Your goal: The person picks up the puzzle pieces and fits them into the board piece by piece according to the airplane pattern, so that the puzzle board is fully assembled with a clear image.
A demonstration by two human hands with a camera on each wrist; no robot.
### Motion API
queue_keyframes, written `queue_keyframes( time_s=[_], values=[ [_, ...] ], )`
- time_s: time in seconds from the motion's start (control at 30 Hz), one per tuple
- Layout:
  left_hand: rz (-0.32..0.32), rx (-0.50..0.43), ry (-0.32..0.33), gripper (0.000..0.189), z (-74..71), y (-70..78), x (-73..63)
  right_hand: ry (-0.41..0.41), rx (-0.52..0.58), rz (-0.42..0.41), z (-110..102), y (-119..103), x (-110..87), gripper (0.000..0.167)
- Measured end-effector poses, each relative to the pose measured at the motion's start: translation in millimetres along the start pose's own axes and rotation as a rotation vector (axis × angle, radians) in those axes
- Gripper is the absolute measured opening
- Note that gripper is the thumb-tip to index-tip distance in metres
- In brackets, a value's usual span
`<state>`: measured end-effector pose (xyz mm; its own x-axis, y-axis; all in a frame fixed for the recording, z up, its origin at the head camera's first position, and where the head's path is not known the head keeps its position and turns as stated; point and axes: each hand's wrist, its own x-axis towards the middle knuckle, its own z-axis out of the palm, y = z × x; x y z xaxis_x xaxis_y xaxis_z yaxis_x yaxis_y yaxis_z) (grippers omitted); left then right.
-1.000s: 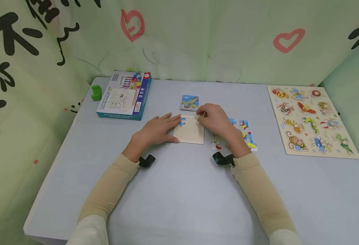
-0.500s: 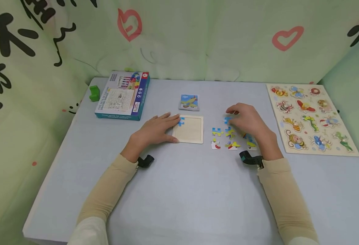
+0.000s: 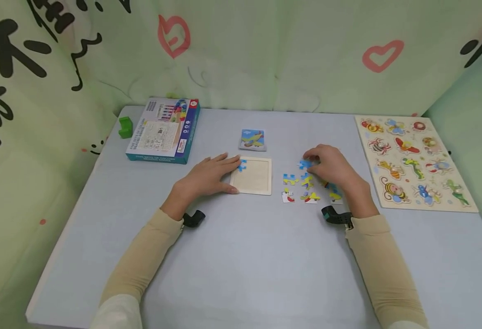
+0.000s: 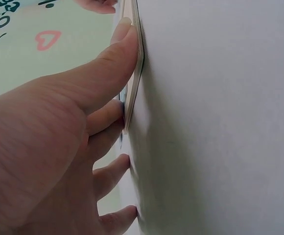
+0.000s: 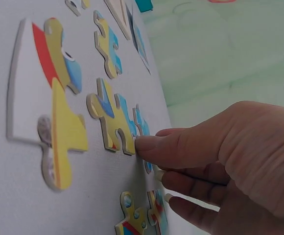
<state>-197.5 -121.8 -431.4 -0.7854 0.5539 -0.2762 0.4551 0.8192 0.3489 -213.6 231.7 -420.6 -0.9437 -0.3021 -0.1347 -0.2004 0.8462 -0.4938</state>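
My left hand (image 3: 208, 176) lies spread at the left side of a square wooden puzzle tray (image 3: 261, 192). Its thumb rests on the tray's edge in the left wrist view, and other fingertips touch the table. One blue puzzle piece (image 3: 242, 165) sits in the tray's upper left corner beside the fingertips. To the right, my right hand (image 3: 333, 167) pinches a blue jigsaw piece (image 3: 305, 164) between thumb and fingers, low over the table. The right wrist view shows this jigsaw piece (image 5: 141, 122) partly hidden behind the thumb. A yellow and blue piece (image 5: 111, 115) lies right next to it.
Several loose pieces, among them a white and red one (image 3: 288, 196), lie right of the tray. A small airplane picture (image 3: 252, 140) lies behind it. A box (image 3: 163, 130) and a green block (image 3: 125, 127) stand back left; an insect puzzle board (image 3: 415, 164) lies at right.
My right hand has moved right from the tray's upper right corner to the loose pieces, and now pinches a blue jigsaw piece there. The left hand stays at the tray.
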Motion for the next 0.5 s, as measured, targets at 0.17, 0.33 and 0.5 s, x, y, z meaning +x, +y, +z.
queue_keyframes(
  time_s=[0.17,0.33,0.5],
  values=[
    [0.003,-0.002,0.003,0.091,0.9,0.2,-1.4,-0.003,0.019,0.029,0.6,-0.3,0.4,0.032],
    [0.005,0.003,0.007,0.091,1.2,0.3,-1.2,0.005,0.053,0.039,1.1,1.7,0.6,0.030],
    [0.000,0.004,0.002,0.091,0.8,0.4,-0.2,0.014,0.072,0.019,2.5,2.5,0.3,0.024]
  ],
)
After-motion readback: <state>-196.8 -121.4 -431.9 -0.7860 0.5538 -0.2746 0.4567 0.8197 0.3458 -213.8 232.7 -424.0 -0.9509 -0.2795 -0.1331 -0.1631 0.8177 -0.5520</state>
